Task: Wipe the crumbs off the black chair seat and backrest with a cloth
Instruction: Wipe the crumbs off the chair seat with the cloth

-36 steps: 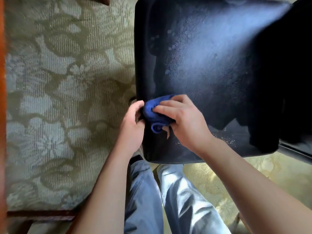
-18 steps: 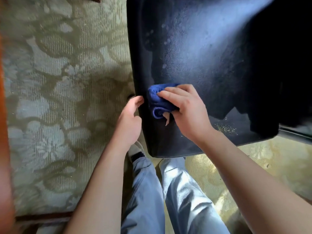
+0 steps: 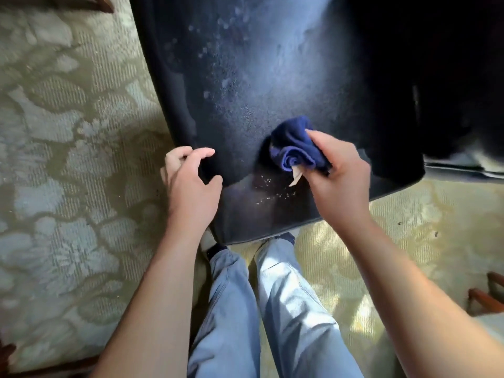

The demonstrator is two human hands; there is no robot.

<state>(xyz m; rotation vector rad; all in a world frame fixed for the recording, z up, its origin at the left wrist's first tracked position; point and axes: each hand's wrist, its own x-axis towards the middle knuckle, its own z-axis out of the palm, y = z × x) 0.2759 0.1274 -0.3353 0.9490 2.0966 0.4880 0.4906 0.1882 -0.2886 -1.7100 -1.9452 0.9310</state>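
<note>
While the right hand [image 3: 336, 173] grips a bunched blue cloth [image 3: 296, 148] with its fingers curled round it, the cloth rests on the front part of the black seat [image 3: 272, 77]. A pale tag hangs from the cloth's lower edge. Just below the cloth, a scatter of pale crumbs [image 3: 270, 190] lies on the seat near its front edge. Fainter specks and pale smudges show farther back on the seat, where light falls across it. The left hand [image 3: 188, 181] sits at the seat's front left corner, fingers spread and loosely bent, holding nothing; whether its fingertips touch the seat cannot be told. The right side of the chair is in deep shadow. Beneath the seat's front edge, two legs in light blue jeans [image 3: 272, 309] stand on a patterned green carpet [image 3: 68, 159].
</note>
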